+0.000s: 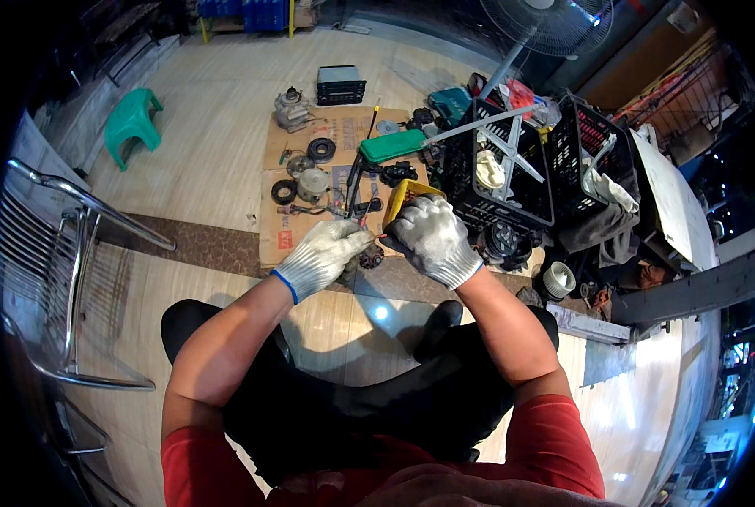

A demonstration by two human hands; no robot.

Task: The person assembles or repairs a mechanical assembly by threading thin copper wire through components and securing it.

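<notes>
My left hand, in a white knit glove with a blue cuff, has its thumb and fingers pinched on what looks like a thin reddish wire. Facing it, my right hand, in a soiled grey-white glove, is curled closed with its knuckles up. The wire runs toward its fingertips, but those fingers hide what they grip. A yellow object with a raised rim shows just beyond the right hand; I cannot tell whether the hand touches it. Beneath the hands, a flat cardboard sheet carries several loose machine parts.
A black ring, a metal housing and a green long-handled tool lie ahead. Black crates stand at the right, near a fan. A green stool and a metal chair are at the left.
</notes>
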